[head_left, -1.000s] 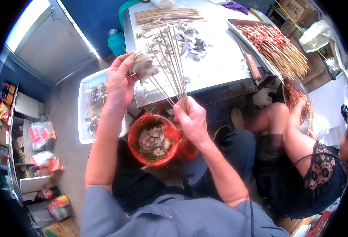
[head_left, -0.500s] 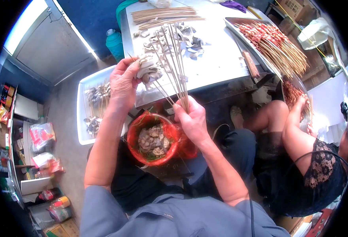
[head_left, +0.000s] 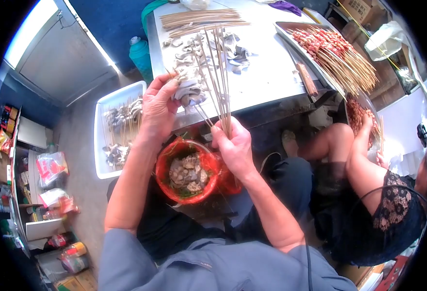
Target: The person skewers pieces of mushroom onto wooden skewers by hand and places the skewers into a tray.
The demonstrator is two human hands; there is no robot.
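My left hand (head_left: 159, 106) is closed with thumb and fingers pinching a stack of grey-white oyster mushroom pieces (head_left: 191, 93). They are threaded on thin skewers that slant down to my right hand (head_left: 235, 144). That hand grips a fanned bundle of bamboo skewers (head_left: 218, 82) by their lower ends, most of them bare and pointing up over the table. Beyond both hands, loose mushroom pieces (head_left: 239, 59) lie scattered on the white table (head_left: 266, 80). Farther back rests a row of bare skewers (head_left: 201, 20).
A red-lined bucket (head_left: 162, 182) of food scraps stands below my hands. To the left, a white tray (head_left: 98, 145) holds mushroom skewers. At right are a metal tray (head_left: 315, 67) of meat skewers, a wooden-handled knife (head_left: 307, 80) and another person's hand (head_left: 367, 121) at a meat container.
My left hand has shifted slightly right and down with the mushroom pieces, and its wrist has turned. My right hand stays nearly in place on the skewers.
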